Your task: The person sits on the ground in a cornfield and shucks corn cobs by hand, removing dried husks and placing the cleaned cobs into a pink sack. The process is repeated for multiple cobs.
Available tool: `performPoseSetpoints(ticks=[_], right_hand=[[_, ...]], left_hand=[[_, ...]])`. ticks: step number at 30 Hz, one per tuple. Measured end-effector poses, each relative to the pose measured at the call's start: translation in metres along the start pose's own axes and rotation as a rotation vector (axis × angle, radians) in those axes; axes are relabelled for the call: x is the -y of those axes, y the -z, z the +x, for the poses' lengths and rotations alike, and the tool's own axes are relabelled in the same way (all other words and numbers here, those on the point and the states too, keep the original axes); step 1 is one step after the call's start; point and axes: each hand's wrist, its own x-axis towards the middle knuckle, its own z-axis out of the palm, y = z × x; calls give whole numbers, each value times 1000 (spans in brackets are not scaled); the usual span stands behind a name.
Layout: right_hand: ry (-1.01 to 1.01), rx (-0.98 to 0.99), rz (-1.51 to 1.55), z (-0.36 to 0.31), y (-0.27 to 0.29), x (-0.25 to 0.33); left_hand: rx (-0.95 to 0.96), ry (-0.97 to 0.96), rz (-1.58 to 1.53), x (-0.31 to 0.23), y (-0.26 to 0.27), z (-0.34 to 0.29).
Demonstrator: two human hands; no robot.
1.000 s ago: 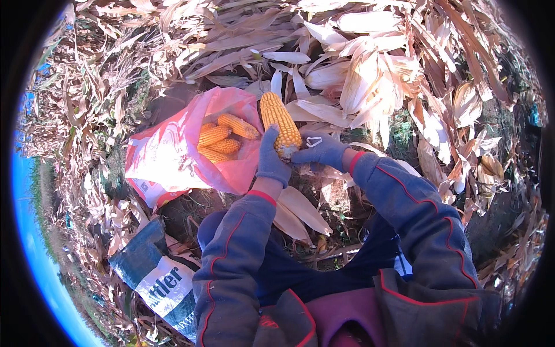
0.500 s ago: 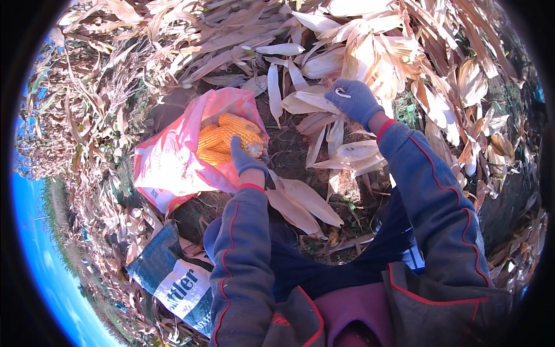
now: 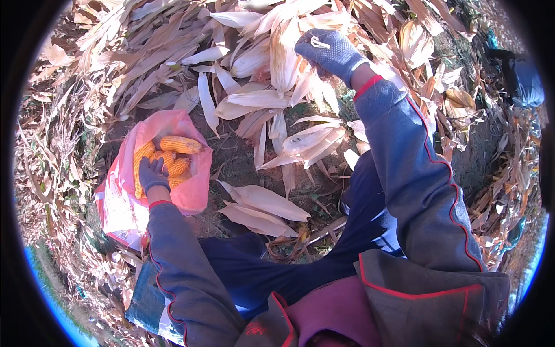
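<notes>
My left hand (image 3: 154, 174), in a grey-blue glove, is inside the mouth of a pink plastic bag (image 3: 195, 188). Its fingers are apart over yellow husked corn cobs (image 3: 181, 144), several of which lie in the bag. Farther off and to the right, my right hand (image 3: 332, 53) is curled down at a heap of dry corn husks (image 3: 284, 58). A small white loop (image 3: 319, 43) crosses the back of that glove. The fingertips are hidden beneath the hand, and whatever they grip does not show.
Loose pale husks (image 3: 263, 211) lie on the soil before my legs. Opened husks (image 3: 312, 141) spread between the bag and my right arm. A dark green and white sack (image 3: 149, 301) rests by my left forearm. A dark blue shape (image 3: 525, 81) stands at the far right edge.
My left hand has loosened from the cobs, and one cob now lies crosswise in the bag. My right hand has reached farther out over the husk heap. The whole view has shifted.
</notes>
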Motion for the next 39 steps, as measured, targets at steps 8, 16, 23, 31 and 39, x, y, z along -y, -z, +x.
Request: performPoseSetpoints(ticks=[8, 16, 23, 31, 39], right_hand=[[-134, -242, -310, -63, 100, -139], [-841, -243, -762, -255, 98, -307], [-453, -287, -872, -234, 67, -262], [-765, 90, -1066, -177, 55, -344], [-713, 105, -1015, -181, 61, -337]], left_hand=[[671, -192, 650, -4, -75, -111], [773, -388, 767, -20, -59, -213], [775, -449, 932, -5, -61, -197], [803, -696, 1237, 10, -70, -182], [806, -724, 1260, 16, -77, -182]])
